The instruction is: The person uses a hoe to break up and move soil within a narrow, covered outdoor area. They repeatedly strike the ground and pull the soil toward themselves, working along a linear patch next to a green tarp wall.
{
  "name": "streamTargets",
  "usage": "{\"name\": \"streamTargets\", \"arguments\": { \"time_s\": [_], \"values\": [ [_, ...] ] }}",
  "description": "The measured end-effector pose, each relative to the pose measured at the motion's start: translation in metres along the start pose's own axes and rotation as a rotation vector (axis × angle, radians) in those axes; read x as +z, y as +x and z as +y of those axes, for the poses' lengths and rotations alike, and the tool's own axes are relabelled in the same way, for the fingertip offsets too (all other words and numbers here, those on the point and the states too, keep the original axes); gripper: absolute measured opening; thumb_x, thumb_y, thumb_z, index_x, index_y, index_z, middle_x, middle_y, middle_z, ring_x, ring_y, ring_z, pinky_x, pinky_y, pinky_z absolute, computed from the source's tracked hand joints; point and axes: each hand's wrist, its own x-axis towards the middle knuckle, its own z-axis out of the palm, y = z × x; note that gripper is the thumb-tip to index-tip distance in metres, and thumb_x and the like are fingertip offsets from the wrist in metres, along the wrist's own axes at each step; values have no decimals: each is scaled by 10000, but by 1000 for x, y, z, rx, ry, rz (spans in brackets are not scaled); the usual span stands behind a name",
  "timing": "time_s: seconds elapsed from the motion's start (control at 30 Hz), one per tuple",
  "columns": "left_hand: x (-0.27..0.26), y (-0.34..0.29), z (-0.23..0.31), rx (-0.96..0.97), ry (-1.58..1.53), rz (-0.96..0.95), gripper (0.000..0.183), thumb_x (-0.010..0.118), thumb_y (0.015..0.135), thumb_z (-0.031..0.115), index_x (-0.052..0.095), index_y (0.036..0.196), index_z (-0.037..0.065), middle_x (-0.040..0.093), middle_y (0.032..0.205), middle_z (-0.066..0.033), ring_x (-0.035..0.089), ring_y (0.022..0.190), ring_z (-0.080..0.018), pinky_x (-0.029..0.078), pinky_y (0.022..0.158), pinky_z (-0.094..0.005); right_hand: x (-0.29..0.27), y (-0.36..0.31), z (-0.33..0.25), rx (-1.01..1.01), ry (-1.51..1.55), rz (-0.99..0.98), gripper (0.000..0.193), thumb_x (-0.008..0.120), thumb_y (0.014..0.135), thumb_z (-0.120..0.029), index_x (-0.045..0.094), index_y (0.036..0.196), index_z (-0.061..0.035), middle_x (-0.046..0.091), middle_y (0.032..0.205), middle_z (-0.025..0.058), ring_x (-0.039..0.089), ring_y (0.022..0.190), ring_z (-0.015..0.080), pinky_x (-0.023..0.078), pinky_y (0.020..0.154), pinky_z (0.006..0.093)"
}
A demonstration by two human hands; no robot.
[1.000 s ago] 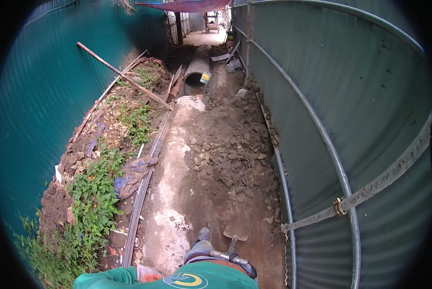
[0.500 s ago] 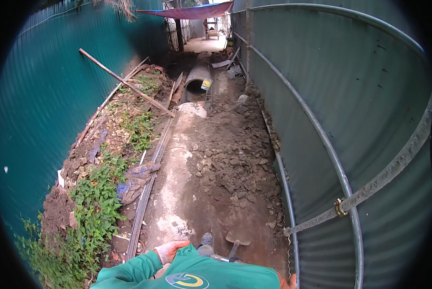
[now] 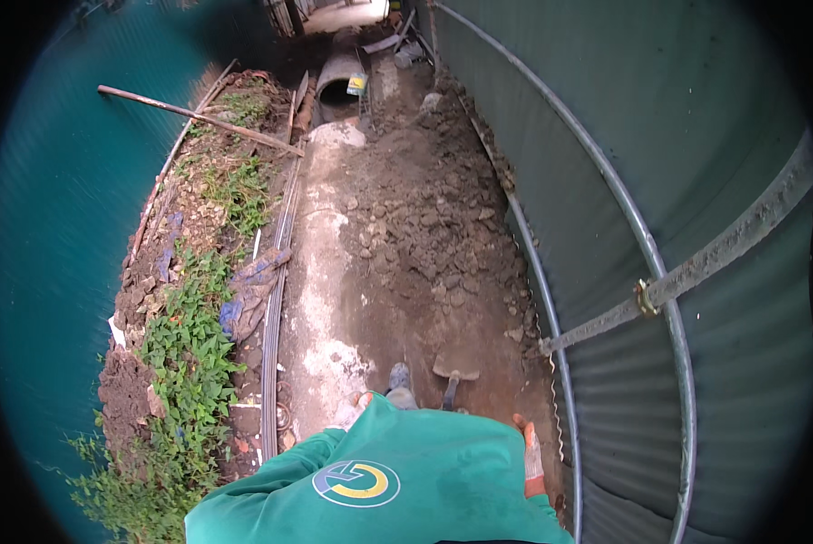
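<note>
I wear a green long-sleeved shirt (image 3: 443, 462) with a round emblem, its front lifted and spread out before me. My left hand (image 3: 350, 412), in a pale glove with orange, is closed on the shirt's upper left edge and mostly hidden by the cloth. At the right edge, my right hand (image 3: 530, 451), in an orange-and-white glove, is closed against the cloth; its fingers are only partly visible. Just beyond the shirt, a shovel (image 3: 455, 365) has its blade on the dirt, its handle running back under the cloth. One dirty boot (image 3: 400, 376) shows beside it.
Loose soil and rubble (image 3: 429, 231) cover the path's right side. Long metal bars (image 3: 275, 363) lie along the left, by weeds (image 3: 189, 354). A wooden pole (image 3: 202, 119) slants across the bank. Ahead lies a concrete pipe (image 3: 338, 72). Metal tubes (image 3: 637, 231) line the right fence.
My view has tipped further down. The shirt front is raised and spread wider, covering more of my left hand, while my right hand has come up into fuller view.
</note>
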Motion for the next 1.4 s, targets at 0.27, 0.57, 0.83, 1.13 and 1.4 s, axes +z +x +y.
{"name": "streamTargets", "arguments": {
  "time_s": [0.27,0.57,0.83,1.13,1.4],
  "values": [
    [-21,-97,-25,-242,456,-38,497,726,952,420,633,1262,42,716,1068,-96,682,953,-206,568,859,-367,-31,-13,96,120,-519,423,479,652,995,-422,732,974,50,632,821,3,543,704,137,481,648,365],
    [-126,22,116,-220,-464,-60,483,729,969,306,562,1354,65,687,1254,-132,699,1089,-238,607,902,-395,68,101,-28,282,-859,-188,541,659,972,-468,654,1292,-32,731,1158,189,705,1081,329,541,920,394],
    [-11,43,126,-223,66,-502,607,650,1011,441,550,1388,-24,665,1277,-154,681,1087,-246,536,996,-360,177,103,6,468,-1054,-438,821,591,943,-650,488,1500,-54,621,1400,215,588,1300,363,439,1098,412],
    [-34,110,171,14,453,-689,440,670,996,381,694,1245,19,736,1140,-113,679,1065,-210,530,936,-352,245,169,23,635,-1273,-593,538,733,727,-359,738,1205,-112,732,1197,146,673,1128,343,514,950,428],
    [-39,225,212,233,776,-668,473,653,953,449,699,1194,45,724,1177,-173,672,1128,-362,519,971,-443,151,138,-99,1010,-563,-217,1047,864,794,-322,251,1576,9,654,799,71,646,599,130,511,482,274]
  ]
}}
